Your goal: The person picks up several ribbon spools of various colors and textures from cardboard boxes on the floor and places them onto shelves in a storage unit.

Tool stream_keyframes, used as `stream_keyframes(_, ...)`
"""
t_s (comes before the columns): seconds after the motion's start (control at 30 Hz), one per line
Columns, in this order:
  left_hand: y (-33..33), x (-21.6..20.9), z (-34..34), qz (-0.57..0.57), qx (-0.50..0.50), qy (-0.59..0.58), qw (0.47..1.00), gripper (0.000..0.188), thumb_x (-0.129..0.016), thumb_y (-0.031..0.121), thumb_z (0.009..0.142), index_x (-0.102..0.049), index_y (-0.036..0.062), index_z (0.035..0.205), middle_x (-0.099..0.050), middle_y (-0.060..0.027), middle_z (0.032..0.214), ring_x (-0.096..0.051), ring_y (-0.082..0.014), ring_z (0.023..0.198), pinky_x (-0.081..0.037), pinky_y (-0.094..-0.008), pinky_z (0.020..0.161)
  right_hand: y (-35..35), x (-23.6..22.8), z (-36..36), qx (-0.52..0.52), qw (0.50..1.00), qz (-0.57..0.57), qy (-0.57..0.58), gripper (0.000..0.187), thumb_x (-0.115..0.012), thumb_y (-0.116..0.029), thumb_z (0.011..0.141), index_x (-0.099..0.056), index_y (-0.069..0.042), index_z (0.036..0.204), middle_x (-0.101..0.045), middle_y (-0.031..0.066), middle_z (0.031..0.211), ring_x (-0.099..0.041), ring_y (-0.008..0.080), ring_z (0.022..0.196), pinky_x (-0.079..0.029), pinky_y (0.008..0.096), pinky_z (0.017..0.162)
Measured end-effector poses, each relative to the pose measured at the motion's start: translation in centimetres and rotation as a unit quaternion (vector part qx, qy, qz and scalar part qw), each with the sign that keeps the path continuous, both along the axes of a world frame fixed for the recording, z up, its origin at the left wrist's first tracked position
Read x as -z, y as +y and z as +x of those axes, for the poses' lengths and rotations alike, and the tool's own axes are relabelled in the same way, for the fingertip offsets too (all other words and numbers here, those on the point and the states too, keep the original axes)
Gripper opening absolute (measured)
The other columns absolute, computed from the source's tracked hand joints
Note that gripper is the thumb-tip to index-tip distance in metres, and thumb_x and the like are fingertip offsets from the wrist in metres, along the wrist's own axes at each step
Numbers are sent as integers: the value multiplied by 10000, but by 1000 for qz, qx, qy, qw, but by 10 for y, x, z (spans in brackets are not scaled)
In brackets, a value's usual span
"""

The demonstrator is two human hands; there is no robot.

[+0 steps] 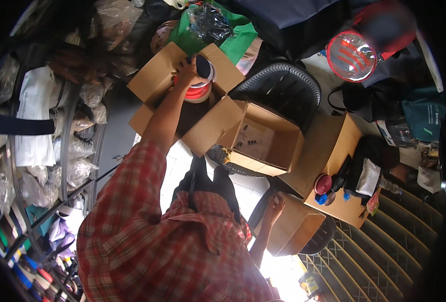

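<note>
My left hand [188, 74] reaches into an open cardboard box [152, 75] with its flaps spread out. Its fingers and thumb grip a round item with a dark top and pale rim [206, 69]. Just below that, a red and white round item [198, 93] shows in the box; the hand and forearm cover part of both. On the other side, my right hand [274, 207] hangs low with its fingers apart and nothing visible in them. It is beside another cardboard box [298, 226]; whether it touches the box I cannot tell.
An open cardboard box [255, 138] rests on a black chair [283, 85]. Red and blue rolls [323, 185] sit on a carton at right. A round red-rimmed clear case [351, 55] lies at the far right. Shelves of plastic-wrapped goods [36, 116] line the left.
</note>
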State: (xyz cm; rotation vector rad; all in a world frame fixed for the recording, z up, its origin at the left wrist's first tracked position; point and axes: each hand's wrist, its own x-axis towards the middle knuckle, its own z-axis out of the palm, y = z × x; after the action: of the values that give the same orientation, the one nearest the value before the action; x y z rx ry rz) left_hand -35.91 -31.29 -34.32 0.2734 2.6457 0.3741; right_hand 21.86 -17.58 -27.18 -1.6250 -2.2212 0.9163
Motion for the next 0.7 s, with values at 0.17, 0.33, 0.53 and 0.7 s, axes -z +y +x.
stream_keyframes(0.17, -8, -6, 2, 65, 13, 40, 997, 1178, -839, 495, 546, -146, 274, 1473, -286, -251, 1411, -350, -505, 1259, -373, -643, 939, -17, -12, -20, 25, 998, -51, -3, 289, -616, -150, 875, -587, -29, 1135, -523, 123, 1125, -614, 220, 867, -523, 314, 686)
stream_keyframes(0.33, -46, -67, 18, 524, -64, -140, 838, 732, -688, 403, 777, -422, 35, 1351, -524, -195, 1274, -528, -318, 1176, -429, -481, 958, -25, -32, -83, -15, 998, -62, -4, 270, -617, -138, 872, -597, -32, 1119, -560, 129, 1094, -619, 230, 864, -523, 330, 729)
stream_keyframes(0.53, -94, -131, 106, 751, -246, -542, 286, 600, -642, 294, 858, -403, 27, 1339, -491, -195, 1302, -541, -330, 1173, -447, -480, 979, -43, -63, -182, -142, 943, -275, 122, 364, -610, -222, 908, -545, -18, 1201, -644, 139, 1085, -621, 208, 943, -457, 317, 847)
stream_keyframes(0.7, -111, -44, 193, 736, -140, -300, 591, 611, -714, 105, 811, -397, 29, 1328, -466, -179, 1332, -518, -302, 1201, -419, -465, 1016, -61, -106, -257, -232, 845, -388, 285, 448, -638, -210, 904, -479, 6, 1263, -589, 156, 1144, -592, 178, 962, -459, 311, 854)
